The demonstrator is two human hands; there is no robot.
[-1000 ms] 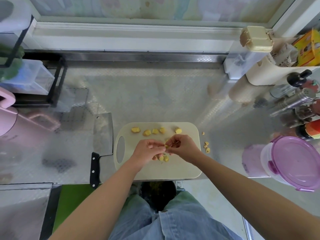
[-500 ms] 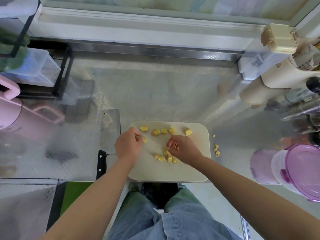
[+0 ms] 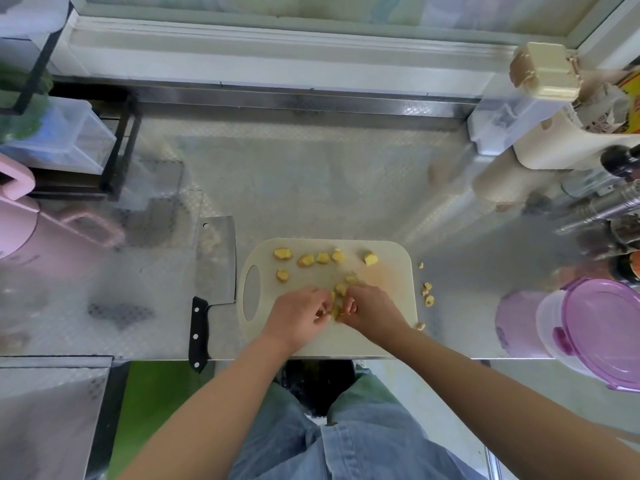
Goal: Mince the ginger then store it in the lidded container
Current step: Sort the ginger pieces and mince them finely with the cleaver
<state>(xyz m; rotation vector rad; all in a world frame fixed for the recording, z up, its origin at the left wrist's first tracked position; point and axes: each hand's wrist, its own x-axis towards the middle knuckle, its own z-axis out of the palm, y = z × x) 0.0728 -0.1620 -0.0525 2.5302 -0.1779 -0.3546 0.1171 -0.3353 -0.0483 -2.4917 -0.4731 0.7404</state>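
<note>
The left hand (image 3: pixel 298 317) had come back from the board's (image 3: pixel 394 299) left edge to meet the right hand (image 3: pixel 372 311) — both hands' fingers (image 3: pixel 320 306) pinching ginger pieces (image 3: pixel 341 289) mid-board. The cleaver (image 3: pixel 214 258) lay untouched beside it and the container (image 3: pixel 602 334) sat lidded on the counter (image 3: pixel 311 185) — mincing looked some way off.

Left hand (image 3: pixel 298 317): we hold it palm down, fingers curled, fingertips pinching a ginger piece (image 3: pixel 335 310). Right hand (image 3: pixel 372 311): we hold it knuckles up, fingers bent inward, pinching the same piece from the other side, so our two hands meet at the fingertips. Forearms: both bare, entering from below and converging toward the wrists.
</note>
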